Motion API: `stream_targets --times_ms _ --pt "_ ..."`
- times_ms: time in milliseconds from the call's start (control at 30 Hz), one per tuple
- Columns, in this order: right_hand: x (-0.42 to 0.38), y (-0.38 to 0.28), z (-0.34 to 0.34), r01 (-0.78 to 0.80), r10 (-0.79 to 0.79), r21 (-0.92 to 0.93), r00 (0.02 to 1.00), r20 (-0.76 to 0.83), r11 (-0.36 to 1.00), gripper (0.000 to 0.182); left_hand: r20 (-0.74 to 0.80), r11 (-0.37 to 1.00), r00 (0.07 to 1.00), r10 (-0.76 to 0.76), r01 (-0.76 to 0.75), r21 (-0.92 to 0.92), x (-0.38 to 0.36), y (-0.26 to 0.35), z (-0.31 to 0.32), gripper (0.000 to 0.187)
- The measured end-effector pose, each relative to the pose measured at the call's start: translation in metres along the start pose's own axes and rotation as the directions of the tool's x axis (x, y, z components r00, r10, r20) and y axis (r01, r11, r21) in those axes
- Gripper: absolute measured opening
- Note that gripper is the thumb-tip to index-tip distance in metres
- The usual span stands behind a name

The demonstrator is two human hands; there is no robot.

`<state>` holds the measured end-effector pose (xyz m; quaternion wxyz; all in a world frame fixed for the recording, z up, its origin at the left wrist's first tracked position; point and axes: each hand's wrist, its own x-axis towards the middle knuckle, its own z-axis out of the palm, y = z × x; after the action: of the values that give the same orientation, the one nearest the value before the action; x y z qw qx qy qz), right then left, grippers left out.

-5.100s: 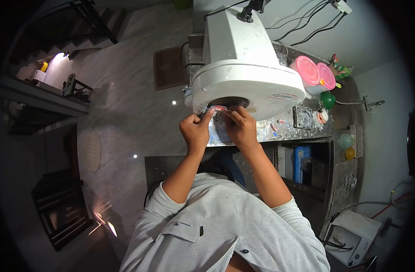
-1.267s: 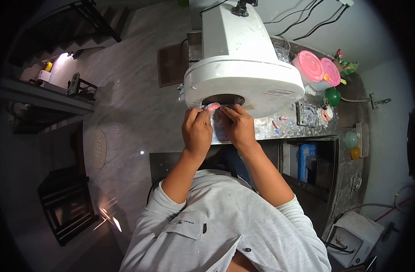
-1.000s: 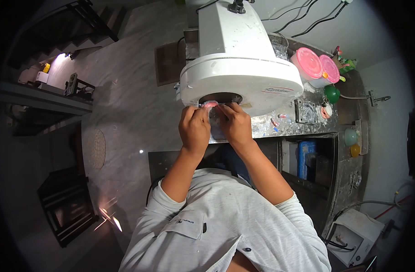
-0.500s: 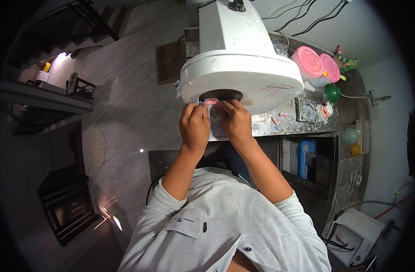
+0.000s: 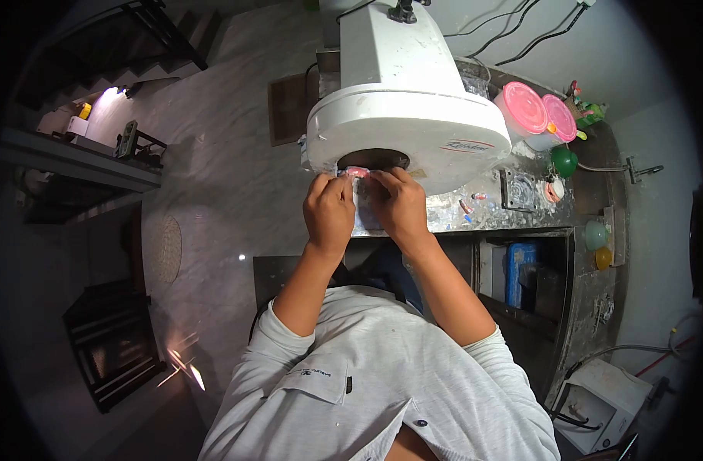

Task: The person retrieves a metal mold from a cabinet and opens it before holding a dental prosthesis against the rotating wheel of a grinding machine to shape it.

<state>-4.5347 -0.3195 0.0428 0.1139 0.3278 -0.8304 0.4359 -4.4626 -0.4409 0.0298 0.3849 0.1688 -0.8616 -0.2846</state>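
Observation:
A small pink denture-like piece (image 5: 358, 173) is held level between my two hands, right at the dark opening (image 5: 373, 160) in the underside of a big white machine (image 5: 409, 127). On its left end, my left hand (image 5: 330, 213) pinches with thumb and fingertips. My right hand (image 5: 401, 201) grips the right end in the same way, knuckles up against the machine's lower edge. Fingers cover both ends of the piece, so only its middle shows.
Small pink-and-white pieces (image 5: 466, 206) lie on the stained worktop (image 5: 444, 222), beside a square metal plate (image 5: 518, 190). Pink-lidded tubs (image 5: 524, 107) and a green bowl (image 5: 563, 161) stand at the back right. Below is an open cabinet with a blue container (image 5: 520, 274).
Both hands stay at the machine's opening. The pink piece has turned slightly between the fingers, and the whole view has shifted a little.

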Motion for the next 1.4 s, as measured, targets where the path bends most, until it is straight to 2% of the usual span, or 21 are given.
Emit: stream_targets --times_ms 133,267,333,433,467,600,667,867,1400 --pt "-0.006 -0.007 -0.005 0.003 -0.004 0.018 0.998 0.065 1.000 0.014 0.043 0.999 0.999 -0.023 0.025 -0.034 -0.005 -0.001 -0.003 0.009" --pt "-0.004 -0.012 -0.002 -0.017 0.017 0.014 1.000 0.003 1.000 0.015 -0.021 0.997 0.999 0.041 -0.042 -0.066 -0.006 0.002 -0.005 0.003" --pt "-0.003 -0.012 -0.002 0.003 -0.003 0.002 0.999 -0.040 1.000 0.015 -0.038 0.997 0.997 0.073 -0.074 -0.022 -0.010 0.009 -0.010 0.013" --pt "-0.002 -0.011 -0.003 0.001 -0.001 -0.008 1.000 0.010 1.000 0.015 -0.011 0.990 0.990 0.140 -0.140 -0.033 -0.021 0.009 -0.012 0.019" --pt "-0.002 -0.010 -0.002 -0.008 0.008 -0.017 1.000 0.024 1.000 0.015 0.020 0.986 0.991 0.130 -0.127 -0.110 -0.023 0.008 -0.011 0.020" --pt "0.000 -0.013 -0.004 -0.025 0.026 -0.029 0.998 0.051 0.999 0.014 0.006 0.980 0.990 0.143 -0.140 -0.143 -0.027 0.007 -0.010 0.022" --pt "0.000 -0.015 -0.003 -0.042 0.044 -0.038 0.997 0.058 0.998 0.014 0.032 0.986 0.995 0.093 -0.087 -0.143 -0.029 0.007 -0.012 0.026" --pt "0.001 -0.019 -0.003 -0.074 0.078 -0.064 0.995 0.060 0.995 0.014 0.070 0.973 0.992 0.102 -0.085 -0.214 -0.029 0.004 -0.013 0.024" --pt "0.000 -0.016 0.002 -0.070 0.071 -0.045 0.997 0.010 0.997 0.013 0.109 0.964 0.988 0.112 -0.081 -0.253 -0.022 0.001 -0.015 0.018"
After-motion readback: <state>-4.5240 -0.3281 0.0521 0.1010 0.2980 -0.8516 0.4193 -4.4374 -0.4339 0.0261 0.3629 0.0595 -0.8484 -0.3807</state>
